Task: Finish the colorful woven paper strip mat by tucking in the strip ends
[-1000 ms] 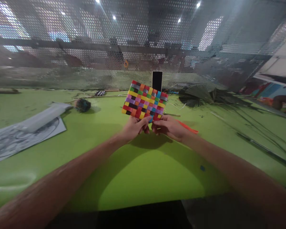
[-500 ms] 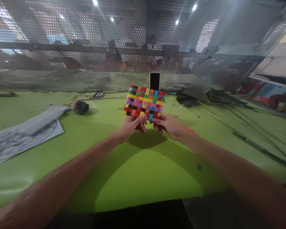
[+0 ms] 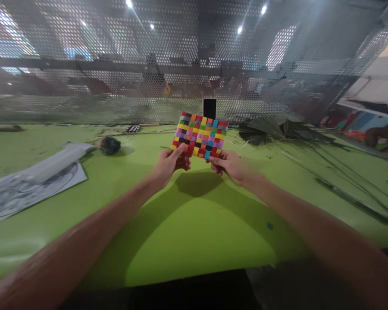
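A small rectangular mat (image 3: 200, 134), woven from flat strips in red, yellow, orange, black, purple, green and blue, is held up above the green table (image 3: 194, 241). My left hand (image 3: 173, 161) pinches its lower left edge, thumb on the front face and fingers curled behind. At the lower right edge my right hand (image 3: 228, 164) grips it the same way. The mat leans a little, its left side higher than its right. Its back is hidden from me, and its shadow falls on the table below.
Behind the mat stands a dark-screened phone (image 3: 209, 108). To the left are a dark ball-shaped bundle (image 3: 109, 145), a white roll (image 3: 60, 161) and a printed sheet (image 3: 35, 193). Dark dried leaves (image 3: 265, 129) and long thin sticks (image 3: 352, 200) lie right. A perforated metal screen (image 3: 181, 51) rises behind.
The mat has shifted slightly right and up. My left hand has slid left along its lower edge, so the hands are farther apart.
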Tool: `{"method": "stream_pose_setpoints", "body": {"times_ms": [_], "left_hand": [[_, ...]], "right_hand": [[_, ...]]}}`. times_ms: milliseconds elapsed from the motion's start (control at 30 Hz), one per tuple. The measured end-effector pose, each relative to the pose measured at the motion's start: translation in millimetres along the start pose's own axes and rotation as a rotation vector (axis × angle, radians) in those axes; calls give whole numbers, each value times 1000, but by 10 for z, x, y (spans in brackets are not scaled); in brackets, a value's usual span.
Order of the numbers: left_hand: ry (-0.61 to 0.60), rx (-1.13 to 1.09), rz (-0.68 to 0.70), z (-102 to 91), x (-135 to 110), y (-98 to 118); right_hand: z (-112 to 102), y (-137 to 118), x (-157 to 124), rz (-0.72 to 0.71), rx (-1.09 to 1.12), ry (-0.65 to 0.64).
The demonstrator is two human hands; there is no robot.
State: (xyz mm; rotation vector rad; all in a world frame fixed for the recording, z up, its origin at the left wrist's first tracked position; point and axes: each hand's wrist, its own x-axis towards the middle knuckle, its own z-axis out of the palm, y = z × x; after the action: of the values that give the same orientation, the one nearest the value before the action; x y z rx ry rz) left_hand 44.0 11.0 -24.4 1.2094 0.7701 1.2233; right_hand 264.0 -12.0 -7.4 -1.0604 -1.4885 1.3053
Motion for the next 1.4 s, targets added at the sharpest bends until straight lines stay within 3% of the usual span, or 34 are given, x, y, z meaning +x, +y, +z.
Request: {"method": "stream_pose_setpoints", "body": {"times_ms": [133,367,500,600,767,1033,1267,1400], "left_hand": [[27,55,-32,-33,39,-35],[46,140,-27,-53,55,-75],[17,181,14,-11,29,-74],[-15,237,24,17,11,-69],[-57,220,1,22,-5,-30],[45,92,55,-48,78,7],[61,105,21,-44,49,36],[-6,10,-78,-12,-9,139]], "right_hand": [[-11,32,20,68,-31,-3],[-31,-5,-28,106,170,-101],[-9,46,-6,117,214,-38],[8,110,32,63,169,16],[-12,79,41,-21,36,-17],[-21,60,50,19,-158,-66],[-55,76,96,13,-222,198],[-79,42,93,-5,-126,197]]}}
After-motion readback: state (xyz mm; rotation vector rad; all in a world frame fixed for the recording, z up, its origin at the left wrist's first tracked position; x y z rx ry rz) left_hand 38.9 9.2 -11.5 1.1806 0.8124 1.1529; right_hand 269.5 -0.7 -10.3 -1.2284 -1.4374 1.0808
